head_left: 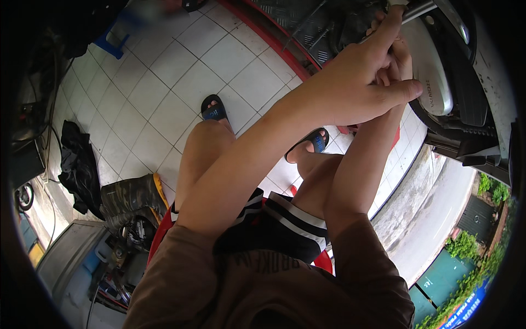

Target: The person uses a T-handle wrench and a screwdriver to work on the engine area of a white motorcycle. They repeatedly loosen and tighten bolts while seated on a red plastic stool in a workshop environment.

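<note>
My left hand [368, 82] reaches across to the side of a motorcycle, at the silver engine cover [430, 68]. Its thumb lies stretched toward that cover and one finger extends up beside a shiny metal bar [419, 12]. The other fingers bend inward around something I cannot make out. Behind it, and largely covered by it, my right hand [404, 57] is raised at the same spot. Its fingers are mostly hidden, so what they grip does not show.
A red-edged platform with dark ribbed plates [285, 22] lies ahead. White tiles [159, 82] cover the floor. To the left are camouflage boots [129, 197], a black cloth [76, 164] and a blue stool [112, 44]. I sit on a red seat [159, 236], and a street lies to the right.
</note>
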The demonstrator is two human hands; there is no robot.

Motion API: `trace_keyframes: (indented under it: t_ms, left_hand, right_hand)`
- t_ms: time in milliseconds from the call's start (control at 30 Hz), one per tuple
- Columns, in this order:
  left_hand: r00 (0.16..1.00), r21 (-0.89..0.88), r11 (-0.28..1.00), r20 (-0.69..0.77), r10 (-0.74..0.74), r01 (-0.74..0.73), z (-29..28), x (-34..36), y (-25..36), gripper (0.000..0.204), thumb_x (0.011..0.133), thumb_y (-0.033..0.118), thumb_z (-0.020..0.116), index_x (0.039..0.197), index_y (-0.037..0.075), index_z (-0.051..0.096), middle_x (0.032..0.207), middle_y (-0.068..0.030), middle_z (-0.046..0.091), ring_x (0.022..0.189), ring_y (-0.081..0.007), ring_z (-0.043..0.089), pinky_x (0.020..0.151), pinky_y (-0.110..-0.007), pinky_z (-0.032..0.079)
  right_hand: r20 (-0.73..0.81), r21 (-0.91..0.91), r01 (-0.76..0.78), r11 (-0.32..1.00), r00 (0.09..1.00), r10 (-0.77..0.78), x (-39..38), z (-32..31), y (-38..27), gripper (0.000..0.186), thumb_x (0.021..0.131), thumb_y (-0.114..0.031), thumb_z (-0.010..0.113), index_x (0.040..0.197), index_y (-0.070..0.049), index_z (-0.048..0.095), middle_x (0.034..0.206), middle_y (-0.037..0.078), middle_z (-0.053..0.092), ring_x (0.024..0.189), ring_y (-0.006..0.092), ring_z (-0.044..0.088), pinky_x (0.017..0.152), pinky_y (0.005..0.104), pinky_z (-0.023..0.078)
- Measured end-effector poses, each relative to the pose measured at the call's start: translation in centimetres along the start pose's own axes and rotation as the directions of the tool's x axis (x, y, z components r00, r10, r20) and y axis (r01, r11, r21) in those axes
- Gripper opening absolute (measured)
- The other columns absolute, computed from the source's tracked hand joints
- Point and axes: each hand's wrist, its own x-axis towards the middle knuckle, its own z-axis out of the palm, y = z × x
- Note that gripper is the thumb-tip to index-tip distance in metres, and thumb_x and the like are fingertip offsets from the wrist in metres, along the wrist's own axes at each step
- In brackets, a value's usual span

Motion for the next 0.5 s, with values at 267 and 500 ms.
trace_keyframes:
  t_ms: [267, 500]
  left_hand:
    - [0.99, 0.041, 0.993, -0.08, 0.117, -0.114, 2.8, 0.6, -2.4, 0.1, 0.078, 0.016, 0.075, 0.149, -0.004, 0.008, 0.092, -0.0189, 0.056, 0.075, -0.0235, 0.059, 0.068, -0.033, 0.049]
    - [0.994, 0.115, 0.988, -0.012, 0.106, -0.104, 2.8, 0.6, -2.6, 0.095, 0.085, 0.019, 0.071, 0.147, -0.008, 0.005, 0.087, -0.0147, 0.05, 0.074, -0.0197, 0.053, 0.061, -0.031, 0.045]
  right_hand:
    - [0.151, 0.095, -0.012, 0.995, 0.989, -0.002, -0.9, 0.2, -0.8, 0.023, 0.096, -0.033, 0.056, 0.096, -0.01, 0.058, 0.073, -0.002, 0.055, 0.058, 0.0085, 0.051, 0.049, 0.0229, 0.04]
    - [-0.25, -0.004, -0.085, 0.996, 0.965, 0.081, 0.1, 2.0, -0.8, 0.016, 0.094, -0.022, 0.052, 0.09, -0.008, 0.058, 0.072, 0.001, 0.051, 0.06, 0.0093, 0.05, 0.052, 0.0217, 0.041]
